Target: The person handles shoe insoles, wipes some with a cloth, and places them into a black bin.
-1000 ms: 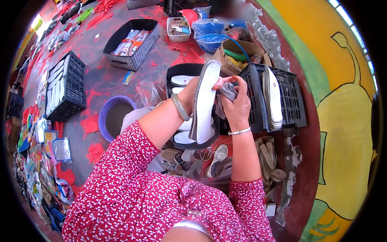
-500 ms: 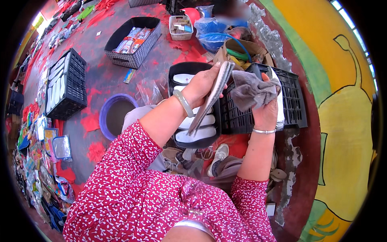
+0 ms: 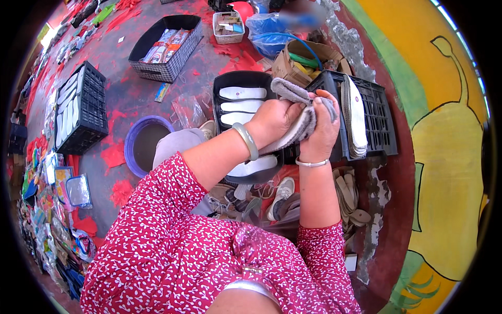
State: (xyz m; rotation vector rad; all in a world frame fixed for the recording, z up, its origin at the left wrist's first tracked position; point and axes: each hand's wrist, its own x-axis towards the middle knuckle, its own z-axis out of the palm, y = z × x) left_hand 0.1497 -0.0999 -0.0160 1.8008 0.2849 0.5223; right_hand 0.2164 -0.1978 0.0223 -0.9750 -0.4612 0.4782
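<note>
My left hand [image 3: 272, 124] is closed on a grey insole [image 3: 292, 137] with a pale edge, held tilted above a black tray [image 3: 222, 81]. Opposite it, my right hand [image 3: 322, 131] is closed on a grey cloth [image 3: 328, 108], pressed around the same insole. Fingers hide part of both things where they meet. Below my hands, white insoles [image 3: 242, 106] lie in rows in the tray. To the right, a stack of white insoles [image 3: 355, 120] stands at a black plastic crate [image 3: 380, 118].
A purple basin [image 3: 130, 157] holding dark liquid stands at left, near my knee. Farther left is a black crate [image 3: 97, 104] of white insoles. Beyond are a checked bin [image 3: 183, 60] with packets, a white basket [image 3: 230, 38] and a cardboard box [image 3: 287, 70]. A painted wall [image 3: 444, 157] bounds the right.
My right hand has moved left with the cloth and met the insole in my left hand. The cloth, hanging apart before, is now pressed against the insole.
</note>
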